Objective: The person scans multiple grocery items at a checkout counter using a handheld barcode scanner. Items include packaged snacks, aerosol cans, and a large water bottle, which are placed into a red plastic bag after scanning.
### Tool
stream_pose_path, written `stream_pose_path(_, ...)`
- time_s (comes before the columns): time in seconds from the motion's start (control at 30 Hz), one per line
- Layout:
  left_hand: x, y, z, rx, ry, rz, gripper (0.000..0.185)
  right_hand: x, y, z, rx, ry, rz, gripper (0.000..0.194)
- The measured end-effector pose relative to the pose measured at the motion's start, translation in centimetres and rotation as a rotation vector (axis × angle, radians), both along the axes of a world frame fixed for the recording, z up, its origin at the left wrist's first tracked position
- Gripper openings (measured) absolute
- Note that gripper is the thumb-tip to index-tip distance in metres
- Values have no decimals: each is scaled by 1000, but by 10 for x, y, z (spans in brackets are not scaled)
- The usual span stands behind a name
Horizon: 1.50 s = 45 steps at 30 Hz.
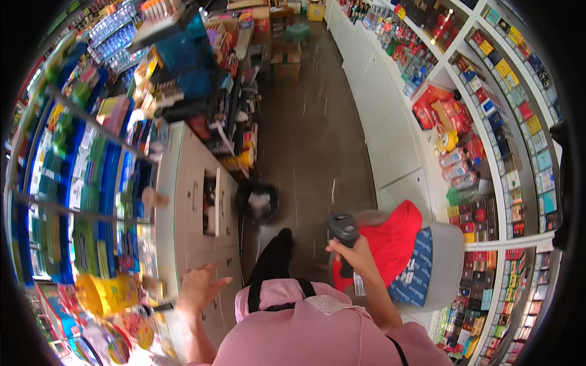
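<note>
My right hand [355, 254] grips the handle of a dark grey handheld barcode scanner [343, 227], its head pointing forward over the floor. Beside that hand, red cloth [389, 242] and a blue cushion with white lettering [414, 270] rest on a grey plastic chair [446, 261]. My left hand [199, 286] is empty, fingers apart, close to the edge of the pale counter [171, 256]. I cannot tell whether it touches the counter. Left of it, a dark-handled object [155, 309] lies near a yellow plastic container [107, 293].
A bin with a black liner [257, 201] stands on the brown floor [316, 137] beside a partly open drawer [217, 201]. White cabinets [389, 123] line the right, below shelves of small packets [508, 91]. Further along the aisle are a cardboard box [286, 61] and a green stool [297, 31].
</note>
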<state>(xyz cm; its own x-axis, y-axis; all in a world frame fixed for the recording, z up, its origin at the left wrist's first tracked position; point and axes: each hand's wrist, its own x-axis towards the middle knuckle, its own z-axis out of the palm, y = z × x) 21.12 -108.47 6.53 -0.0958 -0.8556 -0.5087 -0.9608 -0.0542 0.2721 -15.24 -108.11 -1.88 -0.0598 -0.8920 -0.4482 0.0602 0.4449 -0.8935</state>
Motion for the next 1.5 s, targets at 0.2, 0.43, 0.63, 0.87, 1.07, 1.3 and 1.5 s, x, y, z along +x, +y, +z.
stream_pose_path(0.2, -118, -192, -35, -96, 77, -422, 55, -58, -73, 12, 23, -76, -466, 19)
stream_pose_path(0.43, -290, -394, -29, -106, 245, -949, 52, -128, -197, -8, 133, -163, -676, 19)
stream_pose_path(0.63, -402, -583, -66, -87, 587, -796, 49, -232, -408, 0, -12, -30, -510, 19)
stream_pose_path(0.87, -332, -676, -141, -154, 369, -110, 44, -288, -698, 30, -104, 81, -82, 26)
stream_pose_path(1.07, -295, -766, -171, 169, 113, 266, 44, -306, -875, 9, -182, 278, 136, 33)
stream_pose_path(1.3, -429, -1135, -121, -557, 183, -140, 44, -374, -1014, 10, -13, 246, -144, 26)
stream_pose_path(1.5, -562, -1335, -50, -706, 701, -455, 40, -442, -1150, -9, 33, 150, -339, 19)
